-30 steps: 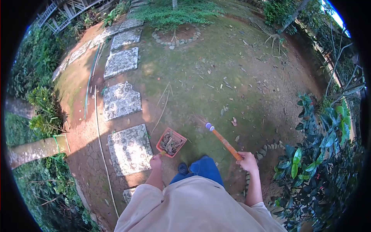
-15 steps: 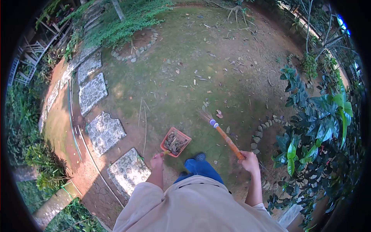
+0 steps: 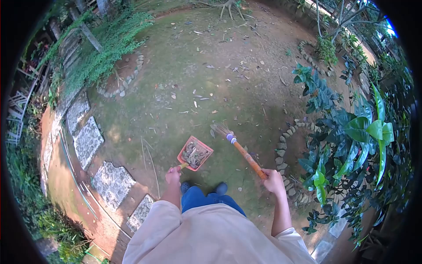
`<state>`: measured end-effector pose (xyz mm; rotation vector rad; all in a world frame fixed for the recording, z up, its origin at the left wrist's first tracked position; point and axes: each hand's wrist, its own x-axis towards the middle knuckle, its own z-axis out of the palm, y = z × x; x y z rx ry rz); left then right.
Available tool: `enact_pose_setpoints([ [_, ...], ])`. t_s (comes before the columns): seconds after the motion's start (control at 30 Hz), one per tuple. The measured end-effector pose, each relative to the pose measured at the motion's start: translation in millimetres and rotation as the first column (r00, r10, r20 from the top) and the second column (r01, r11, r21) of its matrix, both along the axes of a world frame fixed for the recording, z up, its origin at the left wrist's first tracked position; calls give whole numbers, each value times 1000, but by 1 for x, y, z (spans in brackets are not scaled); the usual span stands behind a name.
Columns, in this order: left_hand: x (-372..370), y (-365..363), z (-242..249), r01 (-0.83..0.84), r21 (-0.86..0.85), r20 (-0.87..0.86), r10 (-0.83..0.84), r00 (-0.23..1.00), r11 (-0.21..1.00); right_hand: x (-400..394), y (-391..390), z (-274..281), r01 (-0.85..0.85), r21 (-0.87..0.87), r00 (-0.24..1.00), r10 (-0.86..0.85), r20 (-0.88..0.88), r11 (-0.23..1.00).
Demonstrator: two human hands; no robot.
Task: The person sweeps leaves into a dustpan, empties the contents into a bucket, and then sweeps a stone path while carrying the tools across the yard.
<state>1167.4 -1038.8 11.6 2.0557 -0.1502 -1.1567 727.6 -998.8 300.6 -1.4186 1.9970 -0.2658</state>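
Observation:
My left hand (image 3: 173,175) is closed round the yellowish handle of an orange dustpan (image 3: 208,150). Dry leaves (image 3: 194,155) are heaped inside the pan, in front of my feet. My right hand (image 3: 274,181) grips the orange handle of a stick broom (image 3: 247,157), which has a purple and white binding. Its thin bristles (image 3: 221,129) point away to the upper left, close to the ground and to the right of the dustpan. A gap of bare mossy soil separates bristles and pan. Several loose leaves (image 3: 210,66) lie scattered farther out.
Stone-paved slabs (image 3: 113,184) run along the left, beside thin pipes (image 3: 74,169). A curved stone border (image 3: 281,153) and a leafy bush (image 3: 351,132) stand on the right. Another stone ring (image 3: 122,88) surrounds a feathery green plant (image 3: 103,57) at the upper left.
The view has shifted as I stepped, and both shoes now show. The broom's bristles have moved over the pinkish leaves that lay beside them. Dustpan and broom stay in my hands.

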Motion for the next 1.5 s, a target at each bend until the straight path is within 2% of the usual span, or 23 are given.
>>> enact_pose_setpoints([
  [0.1,4,-37,0,8,-46,-29,-9,1000,999,5,-5,-8,48,-13,999,-48,17,999],
  [0.2,16,-68,1,144,-48,-80,-147,986,988,16,-7,-7,107,-2,993,-107,40,994],
  [0.5,37,-154,-9,229,2,12,-229,973,973,85,-23,-7,303,51,953,-304,6,952],
  [0.6,47,-175,-14,358,50,60,-361,931,932,110,-29,-11,344,53,938,-345,18,938],
  [0.73,51,-192,-10,342,28,42,-343,938,939,129,-31,-21,414,54,908,-417,36,908],
  [0.87,55,-211,-20,360,56,52,-363,930,931,141,-46,-38,427,61,904,-428,2,902],
  [1.0,61,-223,-45,419,100,13,-422,906,902,151,-73,-59,391,144,920,-389,-40,909],
  [1.07,59,-225,-49,403,123,51,-411,910,907,157,-78,-62,349,198,937,-345,-54,916],
  [1.13,60,-225,-50,395,136,73,-406,911,909,161,-77,-51,298,264,955,-288,-78,917],
  [1.23,63,-230,-51,406,131,86,-419,904,904,155,-59,-31,298,242,950,-312,19,923],
  [1.27,65,-232,-53,418,131,91,-430,898,899,154,-55,-14,354,300,914,-396,89,886],
  [1.37,69,-231,-55,441,135,94,-455,886,887,161,-54,35,451,400,840,-531,113,798],
  [1.5,73,-229,-51,440,165,67,-455,888,883,162,-53,28,481,313,841,-532,101,819],
])
